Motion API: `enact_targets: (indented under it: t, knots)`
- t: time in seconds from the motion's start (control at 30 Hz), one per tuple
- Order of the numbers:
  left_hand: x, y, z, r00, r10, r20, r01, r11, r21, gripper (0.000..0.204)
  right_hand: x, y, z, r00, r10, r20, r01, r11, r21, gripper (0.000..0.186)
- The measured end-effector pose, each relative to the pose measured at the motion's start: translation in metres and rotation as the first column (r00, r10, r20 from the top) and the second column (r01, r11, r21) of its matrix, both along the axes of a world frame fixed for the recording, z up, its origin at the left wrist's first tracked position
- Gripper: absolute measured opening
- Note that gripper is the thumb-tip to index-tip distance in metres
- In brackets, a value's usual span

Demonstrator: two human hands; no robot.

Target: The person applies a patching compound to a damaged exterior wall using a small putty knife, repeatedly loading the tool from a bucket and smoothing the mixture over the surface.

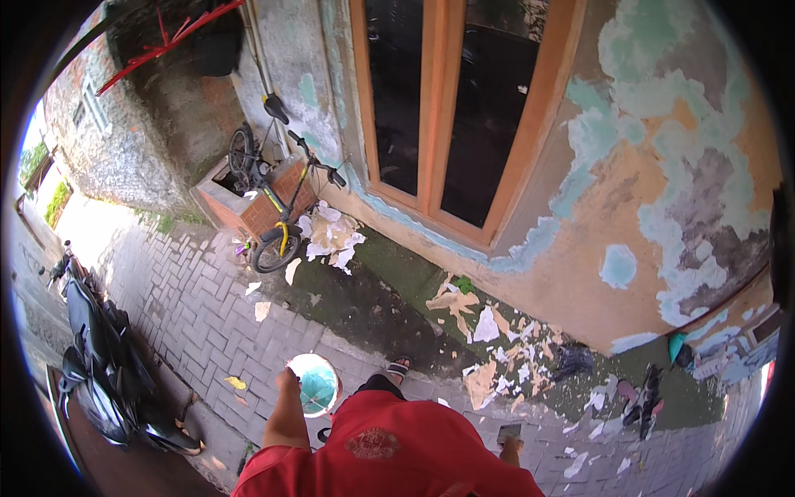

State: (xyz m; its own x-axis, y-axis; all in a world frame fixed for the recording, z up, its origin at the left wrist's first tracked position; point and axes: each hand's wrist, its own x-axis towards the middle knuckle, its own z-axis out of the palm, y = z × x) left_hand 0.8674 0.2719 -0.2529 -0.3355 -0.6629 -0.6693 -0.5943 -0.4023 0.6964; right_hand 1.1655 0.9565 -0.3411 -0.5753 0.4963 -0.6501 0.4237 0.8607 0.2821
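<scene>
My left hand (288,379) is closed on the left rim of a white bucket (313,361), whose inside looks teal. The bucket hangs or stands just left of my foot; I cannot tell whether it touches the paving. Low on the right, my right hand (513,448) grips a scraper (509,431) with a flat grey blade. Part of that hand is hidden behind my red shirt. Ahead is a house wall (596,248) with peeling teal paint and bare tan and grey patches.
Paint flakes (505,364) litter the ground along the wall. A small yellow-and-black bicycle (286,224) leans at a brick planter (236,211). Orange frames surround a dark window (493,108). A black motorbike (103,356) is parked at the left. Dark footwear (646,402) lies at the right.
</scene>
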Motion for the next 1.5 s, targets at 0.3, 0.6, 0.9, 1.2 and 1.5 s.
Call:
enact_targets:
  t: [0.3, 0.6, 0.9, 1.2, 1.5]
  knots:
    - [-0.015, -0.006, 0.017, 0.992, -0.081, -0.094, 0.086, 0.995, 0.057, 0.013, 0.073, 0.007, -0.106, 0.922, -0.368, -0.124, 0.361, 0.930, -0.076, 0.022]
    - [-0.033, 0.023, 0.012, 0.979, -0.204, -0.022, 0.205, 0.975, 0.087, 0.009, 0.087, -0.031, -0.027, 0.739, -0.667, -0.096, 0.646, 0.742, -0.181, 0.025]
    - [-0.046, 0.048, 0.008, 0.944, -0.328, 0.037, 0.323, 0.941, 0.097, 0.007, 0.151, -0.041, -0.128, 0.171, -0.890, -0.423, 0.860, 0.345, -0.376, 0.030]
    - [-0.064, 0.091, 0.018, 0.895, -0.445, -0.011, 0.445, 0.893, 0.074, 0.009, 0.172, -0.038, -0.157, -0.008, -0.761, -0.649, 0.825, 0.362, -0.434, 0.035]
    - [-0.120, 0.167, 0.014, 0.830, -0.548, -0.104, 0.557, 0.827, 0.083, 0.011, 0.151, -0.028, -0.108, -0.399, -0.822, -0.405, 0.648, 0.060, -0.759, 0.036]
